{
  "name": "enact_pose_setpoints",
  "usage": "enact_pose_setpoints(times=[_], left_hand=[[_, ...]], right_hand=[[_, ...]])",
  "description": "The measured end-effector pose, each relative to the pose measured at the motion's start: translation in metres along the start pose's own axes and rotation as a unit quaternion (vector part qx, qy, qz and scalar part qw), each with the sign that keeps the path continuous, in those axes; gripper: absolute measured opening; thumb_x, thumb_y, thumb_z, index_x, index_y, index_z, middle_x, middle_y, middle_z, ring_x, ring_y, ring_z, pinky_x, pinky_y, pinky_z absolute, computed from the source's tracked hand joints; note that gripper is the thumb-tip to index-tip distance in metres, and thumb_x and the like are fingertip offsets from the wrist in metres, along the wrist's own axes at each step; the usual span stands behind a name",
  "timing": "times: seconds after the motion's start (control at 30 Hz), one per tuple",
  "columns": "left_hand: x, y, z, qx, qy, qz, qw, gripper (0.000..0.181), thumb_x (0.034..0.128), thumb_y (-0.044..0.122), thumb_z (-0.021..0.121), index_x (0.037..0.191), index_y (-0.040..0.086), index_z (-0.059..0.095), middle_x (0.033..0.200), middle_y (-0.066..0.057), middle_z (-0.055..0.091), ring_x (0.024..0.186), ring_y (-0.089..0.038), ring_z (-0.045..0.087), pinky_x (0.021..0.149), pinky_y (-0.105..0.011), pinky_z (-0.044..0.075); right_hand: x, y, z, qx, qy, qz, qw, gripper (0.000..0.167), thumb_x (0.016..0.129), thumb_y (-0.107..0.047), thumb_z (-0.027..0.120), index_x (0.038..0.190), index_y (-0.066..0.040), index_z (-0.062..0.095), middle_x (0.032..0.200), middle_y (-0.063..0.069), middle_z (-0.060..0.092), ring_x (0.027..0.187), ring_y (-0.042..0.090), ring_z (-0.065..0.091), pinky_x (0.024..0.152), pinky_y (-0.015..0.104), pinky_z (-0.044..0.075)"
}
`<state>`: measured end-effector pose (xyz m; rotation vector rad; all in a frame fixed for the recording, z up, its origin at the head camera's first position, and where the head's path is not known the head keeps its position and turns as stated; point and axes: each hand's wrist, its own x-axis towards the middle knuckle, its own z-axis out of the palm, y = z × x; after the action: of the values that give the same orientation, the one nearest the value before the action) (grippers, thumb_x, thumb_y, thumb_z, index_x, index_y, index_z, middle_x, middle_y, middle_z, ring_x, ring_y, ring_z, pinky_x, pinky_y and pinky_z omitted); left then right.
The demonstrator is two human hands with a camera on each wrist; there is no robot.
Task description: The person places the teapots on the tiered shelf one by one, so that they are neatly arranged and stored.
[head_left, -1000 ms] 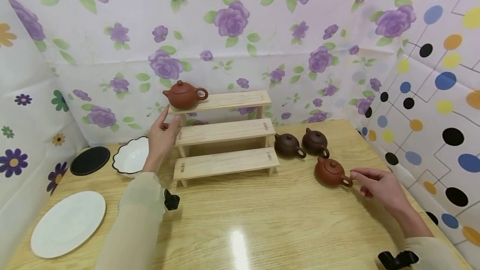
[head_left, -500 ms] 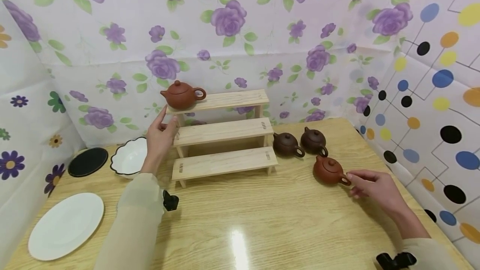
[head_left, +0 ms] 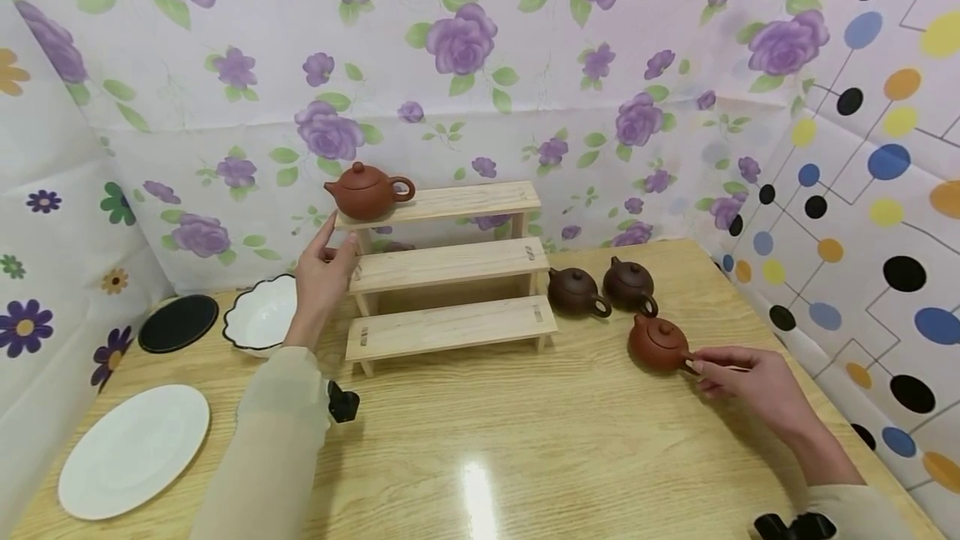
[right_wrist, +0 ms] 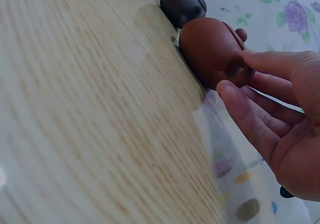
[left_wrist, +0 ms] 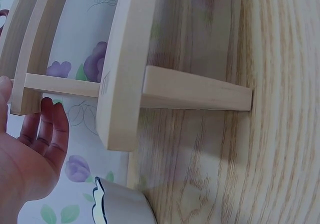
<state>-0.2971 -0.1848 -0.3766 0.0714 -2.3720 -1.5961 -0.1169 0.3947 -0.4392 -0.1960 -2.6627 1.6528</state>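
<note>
A three-tier wooden shelf (head_left: 450,265) stands at the back of the table. My left hand (head_left: 324,277) grips its left end near the upper tiers, fingers curled in the left wrist view. Just above that hand, a reddish-brown teapot (head_left: 366,192) sits on the top tier, spout to the left. At the right, my right hand (head_left: 757,382) pinches the handle of a second reddish-brown teapot (head_left: 658,344), which stands on the table. In the right wrist view, thumb and forefinger close on the handle of this teapot (right_wrist: 210,51), partly hiding it.
Two dark brown teapots (head_left: 576,290) stand between the shelf and the right-hand teapot. On the left are a black round mat (head_left: 178,323), a white scalloped bowl (head_left: 258,315) and a white plate (head_left: 135,452). Patterned cloth (head_left: 450,123) surrounds the table.
My right hand has moved slightly left and its fingers have closed further onto the teapot's handle. The left hand keeps its place at the shelf.
</note>
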Motion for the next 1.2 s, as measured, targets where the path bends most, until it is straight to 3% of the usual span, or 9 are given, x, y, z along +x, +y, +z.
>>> enact_pose_setpoints(times=[0.2, 0.43, 0.77, 1.03, 1.2], left_hand=[[0.0, -0.001, 0.0, 0.004, 0.0, 0.002, 1.0, 0.061, 0.1048, 0.054, 0.059, 0.162, 0.04, 0.042, 0.086, 0.004, 0.055, 0.073, -0.008, 0.051, 0.061, -0.022, 0.044], [-0.001, -0.001, -0.001, 0.004, 0.002, -0.001, 1.0, 0.061, 0.1046, 0.054, 0.059, 0.161, 0.041, 0.042, 0.086, 0.005, 0.055, 0.074, -0.007, 0.051, 0.061, -0.022, 0.044], [0.0, -0.001, 0.001, 0.0, 0.002, -0.002, 1.0, 0.061, 0.1039, 0.055, 0.06, 0.161, 0.042, 0.043, 0.086, 0.004, 0.055, 0.073, -0.008, 0.051, 0.061, -0.023, 0.044], [0.0, -0.002, 0.0, 0.001, 0.0, 0.002, 1.0, 0.061, 0.1041, 0.055, 0.059, 0.161, 0.041, 0.042, 0.086, 0.004, 0.053, 0.072, -0.008, 0.05, 0.061, -0.023, 0.044], [0.0, -0.001, -0.001, 0.0, -0.001, 0.002, 1.0, 0.061, 0.1038, 0.056, 0.059, 0.161, 0.042, 0.043, 0.084, 0.005, 0.053, 0.071, -0.008, 0.05, 0.06, -0.023, 0.043]], right_hand=[[-0.001, -0.002, 0.002, 0.003, 0.001, -0.003, 1.0, 0.044, 0.101, -0.022, 0.075, 0.129, 0.012, 0.069, 0.107, -0.007, 0.081, 0.084, 0.016, 0.08, 0.075, 0.032, 0.064], [0.0, -0.001, 0.005, 0.007, 0.005, 0.001, 1.0, 0.045, 0.098, -0.017, 0.078, 0.13, 0.013, 0.068, 0.106, -0.001, 0.081, 0.084, 0.015, 0.08, 0.076, 0.032, 0.064], [-0.002, 0.0, 0.01, -0.037, 0.043, -0.018, 0.9982, 0.039, 0.103, -0.018, 0.072, 0.129, 0.011, 0.07, 0.104, 0.015, 0.081, 0.079, 0.012, 0.078, 0.07, 0.03, 0.064], [-0.001, 0.003, 0.011, -0.033, 0.06, -0.013, 0.9976, 0.041, 0.103, -0.023, 0.072, 0.128, 0.01, 0.072, 0.101, 0.008, 0.082, 0.082, 0.008, 0.078, 0.072, 0.027, 0.063], [0.0, 0.008, 0.013, -0.029, 0.076, -0.033, 0.9961, 0.036, 0.104, -0.02, 0.07, 0.127, 0.008, 0.073, 0.1, 0.006, 0.082, 0.084, 0.005, 0.078, 0.074, 0.023, 0.062]])
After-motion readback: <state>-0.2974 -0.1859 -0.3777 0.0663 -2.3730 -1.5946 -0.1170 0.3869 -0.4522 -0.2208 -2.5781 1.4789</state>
